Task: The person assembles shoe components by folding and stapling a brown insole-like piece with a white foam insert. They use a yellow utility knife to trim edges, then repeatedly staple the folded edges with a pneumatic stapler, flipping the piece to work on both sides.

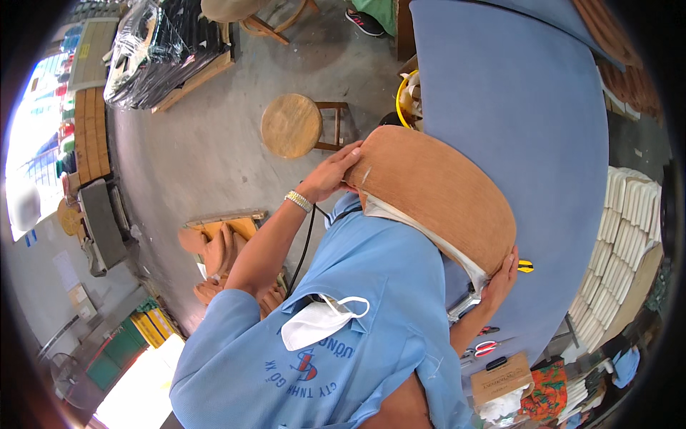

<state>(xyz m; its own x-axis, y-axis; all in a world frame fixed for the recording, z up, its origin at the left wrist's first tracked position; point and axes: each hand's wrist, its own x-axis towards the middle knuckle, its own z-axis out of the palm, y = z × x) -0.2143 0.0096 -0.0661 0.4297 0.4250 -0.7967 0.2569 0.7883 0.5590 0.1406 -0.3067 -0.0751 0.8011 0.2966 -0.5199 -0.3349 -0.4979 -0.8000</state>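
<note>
A curved, brown-covered chair backrest (436, 193) spans the space between my hands, with loose pale cloth (400, 213) along its near edge. My left hand (334, 171) grips its left end, thumb and fingers closed at the corner. At the lower right end, my right hand (502, 277) is closed round the edge; part of its fingers is hidden behind the panel. The backrest is held in front of my body, partly over the blue-covered table (529, 129). Just beside my right hand is a silver metal tool (464, 307), partly hidden, its kind unclear.
A yellow-handled cutter (525, 266), red-handled scissors (486, 349) and a cardboard box (502, 377) are on the table. A round wooden stool (291, 126) stands ahead left, near a yellow-rimmed bucket (404, 100). Brown pieces (221, 250) are piled left; white pieces (622, 243) are stacked right.
</note>
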